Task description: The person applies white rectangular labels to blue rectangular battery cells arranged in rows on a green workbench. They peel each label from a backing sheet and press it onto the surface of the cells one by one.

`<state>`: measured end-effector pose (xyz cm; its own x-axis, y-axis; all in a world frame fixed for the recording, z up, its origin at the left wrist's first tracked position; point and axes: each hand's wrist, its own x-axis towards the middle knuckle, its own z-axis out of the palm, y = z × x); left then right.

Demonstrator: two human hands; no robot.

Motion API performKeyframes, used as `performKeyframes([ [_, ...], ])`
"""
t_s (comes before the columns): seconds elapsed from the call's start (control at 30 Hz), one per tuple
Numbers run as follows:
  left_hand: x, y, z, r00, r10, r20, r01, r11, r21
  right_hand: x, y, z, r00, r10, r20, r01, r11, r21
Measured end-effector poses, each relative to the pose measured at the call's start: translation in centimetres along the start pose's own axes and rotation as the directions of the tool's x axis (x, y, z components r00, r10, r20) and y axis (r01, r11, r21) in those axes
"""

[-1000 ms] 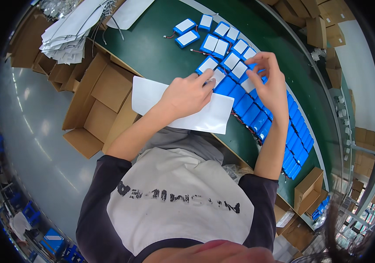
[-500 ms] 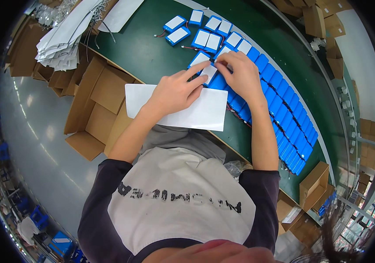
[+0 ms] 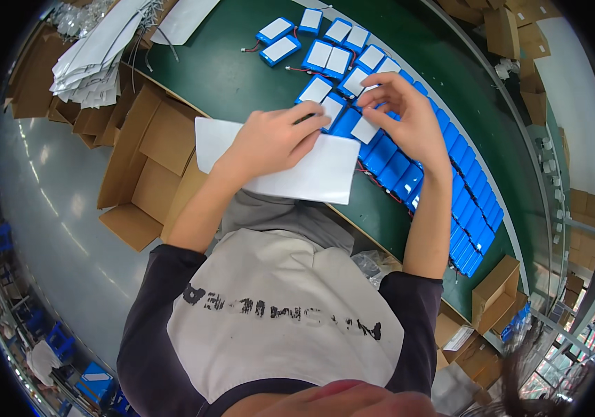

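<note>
My left hand [image 3: 269, 141] lies over a white sheet [image 3: 311, 174] that overhangs the table's near edge. Its fingers are bent and hold the sheet, with the tips at a white-faced blue battery pack [image 3: 332, 111]; the thumb is mostly hidden. Just to the right, my right hand [image 3: 408, 118] has a small white label [image 3: 365, 131] at its thumb, over the plain blue battery packs [image 3: 389, 156]. Its fingers are bent above the thumb. Farther off on the green table lie several blue packs with white labels [image 3: 280, 50], some with thin wires and small plugs.
Dense rows of plain blue packs [image 3: 468, 229] run down the right side of the green table [image 3: 221, 76]. An open cardboard box [image 3: 148, 174] stands at the near left, beside stacked white sheets [image 3: 92, 62]. Another open carton [image 3: 495, 295] sits at the table's right end.
My right hand has moved right and slightly nearer, away from the labelled pack, and a white label now shows at its thumb. My left hand has stayed over the sheet.
</note>
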<state>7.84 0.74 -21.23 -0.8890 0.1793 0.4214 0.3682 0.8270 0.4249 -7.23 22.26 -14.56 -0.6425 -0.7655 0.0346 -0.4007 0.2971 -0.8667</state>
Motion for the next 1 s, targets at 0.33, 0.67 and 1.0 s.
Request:
performKeyframes([
  [0.33, -1.6, 2.4, 1.0, 0.993, -0.079, 0.086, 0.081, 0.996, -0.026, 0.4, 2.3, 3.2, 0.997, -0.063, -0.044, 0.064, 0.998, 0.023],
  [0.67, -0.8, 2.5, 0.3, 0.987, -0.062, 0.148, 0.070, 0.996, -0.048, -0.2, 3.4, 2.6, 0.829, -0.538, -0.155, 0.293, 0.652, -0.699],
  [1.0, -0.5, -3.3, -3.2, 0.998, 0.046, -0.044, -0.026, -0.335, -0.942, -7.7, -4.5, 14.2, 0.996, 0.076, 0.037, -0.081, 0.729, 0.680],
])
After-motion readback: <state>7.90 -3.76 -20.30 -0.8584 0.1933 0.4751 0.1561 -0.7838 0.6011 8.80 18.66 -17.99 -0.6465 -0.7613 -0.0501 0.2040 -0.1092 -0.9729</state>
